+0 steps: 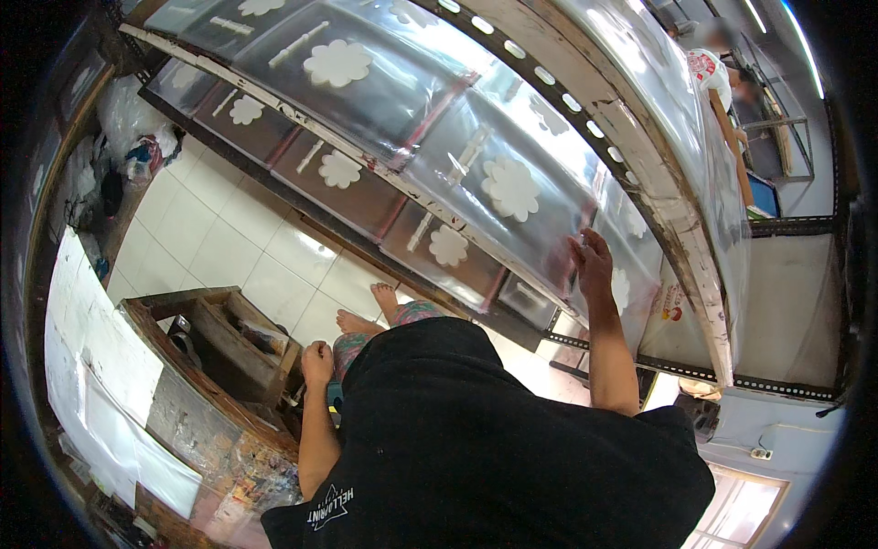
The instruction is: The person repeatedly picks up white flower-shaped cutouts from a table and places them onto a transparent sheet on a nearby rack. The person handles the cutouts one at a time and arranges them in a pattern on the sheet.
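Clear plastic sheets printed with white flower shapes and narrow white strips cover a long rack. My right hand (592, 256) is raised at the near edge of one clear plastic sheet (439, 151), its fingers bent and drawn together against the film. Whether a fold of it is pinched between them is too small to tell. A white flower print (510, 189) lies just left of that hand. Down by my left side, my left hand (317, 364) is closed, close to the corner of an open wooden box (215, 343). Anything inside its fingers is hidden.
A lower tier of printed sheets (338, 170) runs under the upper one. Perforated metal rails (544, 75) edge the rack. White tiles (238, 242) cover the floor by my bare feet. A paint-stained table (256, 467) stands at left. Another person (709, 73) is at far right.
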A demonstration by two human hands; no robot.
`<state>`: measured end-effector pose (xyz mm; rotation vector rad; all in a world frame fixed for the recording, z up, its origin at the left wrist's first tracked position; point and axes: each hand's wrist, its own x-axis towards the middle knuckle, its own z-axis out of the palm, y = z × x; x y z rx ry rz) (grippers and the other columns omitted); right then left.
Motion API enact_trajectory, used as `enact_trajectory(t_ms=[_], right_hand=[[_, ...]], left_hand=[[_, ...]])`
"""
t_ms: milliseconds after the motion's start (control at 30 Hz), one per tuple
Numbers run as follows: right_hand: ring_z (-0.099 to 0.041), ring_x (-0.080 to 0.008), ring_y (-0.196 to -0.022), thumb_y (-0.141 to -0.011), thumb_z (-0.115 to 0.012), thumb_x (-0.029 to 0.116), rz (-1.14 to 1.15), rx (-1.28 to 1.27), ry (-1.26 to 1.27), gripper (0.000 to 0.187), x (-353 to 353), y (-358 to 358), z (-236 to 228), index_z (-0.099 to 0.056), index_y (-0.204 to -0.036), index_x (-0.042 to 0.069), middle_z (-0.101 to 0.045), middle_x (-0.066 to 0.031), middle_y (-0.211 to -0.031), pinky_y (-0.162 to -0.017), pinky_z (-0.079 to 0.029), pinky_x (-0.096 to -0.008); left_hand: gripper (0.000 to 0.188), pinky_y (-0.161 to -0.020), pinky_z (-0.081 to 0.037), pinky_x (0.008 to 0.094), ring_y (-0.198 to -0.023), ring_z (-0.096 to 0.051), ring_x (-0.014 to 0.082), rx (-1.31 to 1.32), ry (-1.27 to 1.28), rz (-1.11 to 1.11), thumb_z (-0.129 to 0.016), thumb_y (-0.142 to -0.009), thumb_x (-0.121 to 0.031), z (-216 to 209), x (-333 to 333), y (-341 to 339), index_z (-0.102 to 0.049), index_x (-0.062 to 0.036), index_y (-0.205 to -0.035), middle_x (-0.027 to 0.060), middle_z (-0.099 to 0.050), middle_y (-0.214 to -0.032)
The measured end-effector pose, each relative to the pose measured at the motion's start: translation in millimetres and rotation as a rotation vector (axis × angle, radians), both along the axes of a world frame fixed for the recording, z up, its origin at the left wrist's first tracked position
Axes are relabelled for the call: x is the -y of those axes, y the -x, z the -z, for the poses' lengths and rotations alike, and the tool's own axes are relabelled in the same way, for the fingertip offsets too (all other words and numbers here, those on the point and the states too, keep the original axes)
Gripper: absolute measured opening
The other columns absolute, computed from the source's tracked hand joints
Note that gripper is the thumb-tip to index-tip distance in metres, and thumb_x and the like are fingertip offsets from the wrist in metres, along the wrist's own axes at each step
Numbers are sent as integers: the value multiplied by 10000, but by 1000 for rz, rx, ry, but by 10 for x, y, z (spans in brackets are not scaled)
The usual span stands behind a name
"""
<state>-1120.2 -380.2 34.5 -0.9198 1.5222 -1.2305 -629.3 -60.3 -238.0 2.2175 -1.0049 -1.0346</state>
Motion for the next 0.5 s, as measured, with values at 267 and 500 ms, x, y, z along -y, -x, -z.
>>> enact_trajectory(t_ms=[267, 500], right_hand=[[-609, -280, -1164, -906, -593, 10, -7, -173, -72, 402, 78, 65, 46, -529, -1300, -44, -521, -157, -1306, -909, -556, -344], [-583, -364, -1173, -771, -705, 73, -145, -1600, 403, 378, 153, 83, 18, -648, -1144, 59, -632, -220, -1198, -1007, -445, -471]], left_hand=[[260, -797, -522, 478, -885, -676, 414, -28, -124, -84, -583, -918, -199, -101, -235, -52, -695, 13, -1018, 229, -702, -920], [289, -842, -514, 445, -943, -678, 386, -44, -96, -150, -579, -916, -209, -169, -99, -132, -697, 18, -1050, 233, -703, -972]])
